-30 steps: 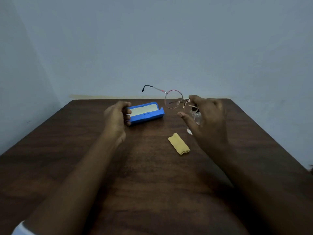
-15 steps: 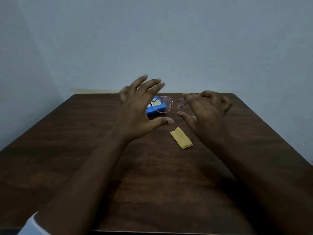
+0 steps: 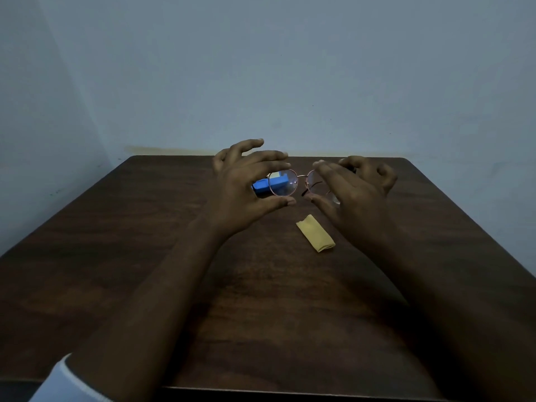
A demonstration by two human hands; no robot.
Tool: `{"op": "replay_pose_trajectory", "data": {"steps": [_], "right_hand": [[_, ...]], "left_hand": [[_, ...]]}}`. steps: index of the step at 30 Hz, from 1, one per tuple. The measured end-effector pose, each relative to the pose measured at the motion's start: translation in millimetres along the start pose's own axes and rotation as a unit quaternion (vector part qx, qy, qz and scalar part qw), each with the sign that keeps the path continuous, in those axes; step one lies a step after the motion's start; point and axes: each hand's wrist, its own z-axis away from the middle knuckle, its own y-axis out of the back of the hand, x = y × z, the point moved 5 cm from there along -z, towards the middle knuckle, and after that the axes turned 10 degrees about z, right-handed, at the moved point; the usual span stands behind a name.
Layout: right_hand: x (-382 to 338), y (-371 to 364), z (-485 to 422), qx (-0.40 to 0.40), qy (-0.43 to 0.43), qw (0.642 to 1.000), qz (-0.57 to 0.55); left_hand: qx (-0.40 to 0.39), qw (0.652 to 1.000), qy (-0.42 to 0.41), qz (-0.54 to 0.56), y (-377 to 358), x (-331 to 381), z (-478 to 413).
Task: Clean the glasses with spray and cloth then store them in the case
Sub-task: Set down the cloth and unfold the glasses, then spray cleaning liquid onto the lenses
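Head cam, wide, fwd-down, close over table.

I see the round, thin-rimmed glasses raised upright, the blue case behind them, the folded yellow cloth lying nearer.

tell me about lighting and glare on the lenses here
Head view is dim and flat, so shadows barely show on the dark table; in the head view only a faint sheen shows on one lens of the glasses.
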Motion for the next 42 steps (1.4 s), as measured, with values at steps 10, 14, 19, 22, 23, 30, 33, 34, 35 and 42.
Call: {"op": "replay_pose_trajectory", "data": {"steps": [10,14,19,22,23,30,33,34,35,42], "right_hand": [[52,-19,11,-0.038,-0.282,0.917,-0.278],[64,-51,26,-0.132,-0.354,0.837,-0.396],[56,-78,33,-0.232,-0.312,0.815,-0.43],[54,-80,32,-0.225,-0.292,0.838,-0.402],[54,-79,32,-0.209,-0.299,0.835,-0.412],[38,-32,12,-0.034,-0.271,0.8,-0.535],[23,-24,13,-0.03,-0.216,0.809,-0.545],[20,-23,13,-0.033,-0.196,0.826,-0.527],[17,-22,14,-0.041,-0.18,0.84,-0.51],[1,-15,16,-0.132,-0.143,0.862,-0.467]], "left_hand": [[0.047,0.991,0.107,0.062,8,-18,1],[0.06,0.988,0.124,0.067,8,-23,2],[0.064,0.989,0.118,0.057,5,-30,3],[0.065,0.991,0.103,0.051,4,-31,5],[0.063,0.993,0.089,0.045,3,-30,5],[0.042,0.998,0.042,0.02,-3,-23,6],[0.03,0.999,0.035,-0.005,-5,-21,4],[0.03,0.999,0.034,-0.015,-5,-21,4],[0.031,0.999,0.033,-0.021,-6,-21,5],[0.039,0.998,0.055,0.004,-5,-21,6]]}}
